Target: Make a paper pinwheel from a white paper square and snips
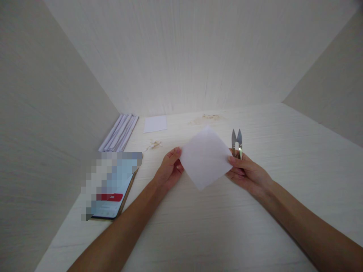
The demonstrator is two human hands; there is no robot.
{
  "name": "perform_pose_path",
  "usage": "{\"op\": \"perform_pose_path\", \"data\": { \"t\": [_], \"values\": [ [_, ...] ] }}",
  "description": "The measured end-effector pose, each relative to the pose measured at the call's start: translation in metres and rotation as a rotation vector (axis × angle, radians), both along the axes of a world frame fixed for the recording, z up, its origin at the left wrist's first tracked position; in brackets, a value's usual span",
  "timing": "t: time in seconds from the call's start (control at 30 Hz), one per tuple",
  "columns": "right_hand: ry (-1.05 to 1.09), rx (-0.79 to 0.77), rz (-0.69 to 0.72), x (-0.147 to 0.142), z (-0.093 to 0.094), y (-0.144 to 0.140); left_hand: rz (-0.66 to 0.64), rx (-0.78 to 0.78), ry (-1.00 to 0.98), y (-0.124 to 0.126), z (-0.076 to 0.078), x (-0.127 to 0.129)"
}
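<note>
A white square of paper [204, 158] is held up over the pale wooden tabletop [215, 223], turned like a diamond. My left hand [168, 170] pinches its left corner between thumb and fingers. My right hand [246, 173] pinches the right corner with the thumb on top. That same hand also grips small metal thread snips [237, 142], whose two pointed blades stick upward and stand slightly apart.
A phone [113, 187] with a lit screen lies at the left, near the side wall. Behind it a stack of folded white paper strips [119, 132] leans along the wall. A small white sheet [155, 123] lies flat at the back. Walls enclose three sides.
</note>
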State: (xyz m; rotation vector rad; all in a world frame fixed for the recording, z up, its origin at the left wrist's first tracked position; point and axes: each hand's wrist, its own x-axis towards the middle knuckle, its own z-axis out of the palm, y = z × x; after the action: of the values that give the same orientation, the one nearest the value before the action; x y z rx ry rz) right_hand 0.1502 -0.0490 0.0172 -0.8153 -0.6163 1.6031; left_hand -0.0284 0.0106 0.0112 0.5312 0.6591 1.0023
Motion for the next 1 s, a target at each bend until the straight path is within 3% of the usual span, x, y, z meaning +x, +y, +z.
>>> {"op": "perform_pose_path", "data": {
  "t": [0.63,1.0],
  "values": [
    [-0.022,0.017,-0.009,-0.0019,-0.0007,-0.0004,0.028,-0.126,0.013,0.0007,0.0017,-0.0014],
    [-0.021,0.019,-0.007,-0.0015,0.0022,-0.0011,0.002,-0.043,0.025,0.0006,-0.0012,-0.0027]
  ]
}}
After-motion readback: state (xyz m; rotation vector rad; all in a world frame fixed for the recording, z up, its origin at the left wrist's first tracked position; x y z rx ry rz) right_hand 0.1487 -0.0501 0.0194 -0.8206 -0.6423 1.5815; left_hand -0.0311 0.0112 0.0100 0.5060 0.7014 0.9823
